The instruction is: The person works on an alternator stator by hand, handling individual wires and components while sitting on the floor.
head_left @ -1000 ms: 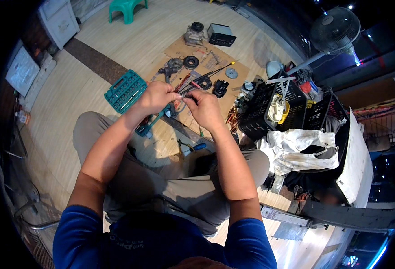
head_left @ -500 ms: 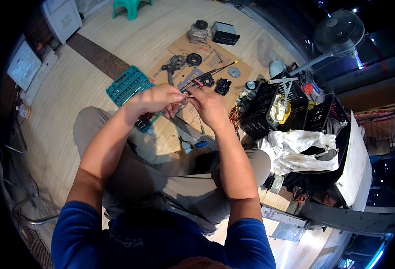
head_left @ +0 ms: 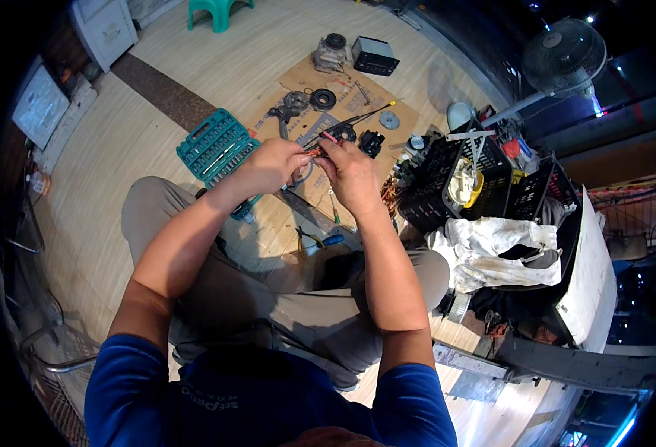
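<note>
My two hands meet over a cardboard sheet [head_left: 328, 195] on the floor. Between their fingertips is a small orange-and-dark piece [head_left: 315, 151], too small to name. My left hand [head_left: 272, 164] pinches its left end, and my right hand [head_left: 352, 177] has thumb and fingers closed on its right side. A pinkish-red stick-like end [head_left: 329, 137] shows just beyond the right fingers; what it belongs to is hidden. Left of my left hand lies an open teal socket set [head_left: 216, 145]. Nearer my legs are yellow-and-blue pliers [head_left: 320, 240] and a green-handled screwdriver [head_left: 335, 212].
On the cardboard lie a black ring [head_left: 322, 99], a grey disc [head_left: 389, 120] and a black connector-like part [head_left: 371, 143]. A car radio unit [head_left: 375, 56] sits beyond. At right are black crates [head_left: 436, 182], a white cloth [head_left: 499, 249] and a fan [head_left: 564, 56].
My left hand has turned and shifted slightly right, uncovering more of the socket set. The orange piece shows more between the fingertips. The right hand has barely moved.
</note>
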Tool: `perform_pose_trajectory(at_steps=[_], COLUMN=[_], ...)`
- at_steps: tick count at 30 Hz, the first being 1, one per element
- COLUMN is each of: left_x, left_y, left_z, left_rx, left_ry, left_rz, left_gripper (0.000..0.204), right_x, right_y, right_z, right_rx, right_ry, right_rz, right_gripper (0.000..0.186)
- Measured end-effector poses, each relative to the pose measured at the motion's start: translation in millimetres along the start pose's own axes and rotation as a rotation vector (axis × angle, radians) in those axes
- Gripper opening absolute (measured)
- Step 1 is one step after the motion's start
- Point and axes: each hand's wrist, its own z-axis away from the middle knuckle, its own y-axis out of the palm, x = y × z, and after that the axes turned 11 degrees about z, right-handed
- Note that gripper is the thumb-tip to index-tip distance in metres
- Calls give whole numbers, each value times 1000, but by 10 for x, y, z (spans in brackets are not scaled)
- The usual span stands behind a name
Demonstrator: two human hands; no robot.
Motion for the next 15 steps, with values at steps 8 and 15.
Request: perform_pose_trajectory(at_steps=[8,15], left_x=[-81,-36], left_y=[22,30], left_z=[48,30], left_rx=[-65,-186], left_ry=[54,166], left_rz=[-55,-123], left_gripper=[25,22], right_x=[18,62], right_y=[6,7], right_z=[10,6], right_rx=[16,-9], right_ry=[12,21], right_rz=[5,-60], right_gripper=[28,25])
